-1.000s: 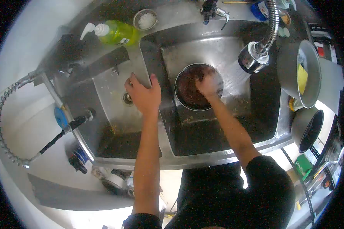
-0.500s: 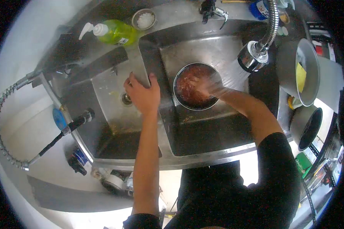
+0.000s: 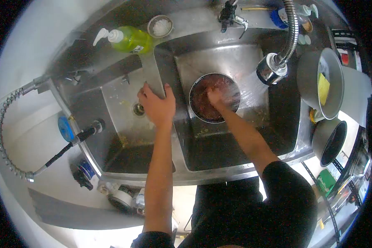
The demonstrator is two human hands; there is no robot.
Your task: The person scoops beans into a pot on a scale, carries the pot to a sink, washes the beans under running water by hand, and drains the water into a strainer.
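My left hand (image 3: pixel 158 106) rests on the metal divider (image 3: pixel 151 68) between two sink basins, thumb and fingers apart on either side of it. In the right basin (image 3: pixel 235 153) sits a round pot (image 3: pixel 191 108) with reddish-brown contents (image 3: pixel 201 103). My right hand (image 3: pixel 213 97) reaches into those contents; its fingertips are sunk and blurred, so their shape is hidden. Water sprays from the faucet head (image 3: pixel 272 69) beside the pot, on its right.
A green soap bottle (image 3: pixel 130 40) and a small bowl of white pieces (image 3: pixel 160 26) stand behind the divider. At the right are a large grey pot (image 3: pixel 306 80) with a yellow sponge (image 3: pixel 323 89) and a smaller pot (image 3: pixel 324 136). A hose sprayer (image 3: pixel 87 133) hangs left.
My right forearm swung right under the spray, then came back left, while the hand stayed in the pot. My left hand kept its place on the divider. The whole view shifted slightly.
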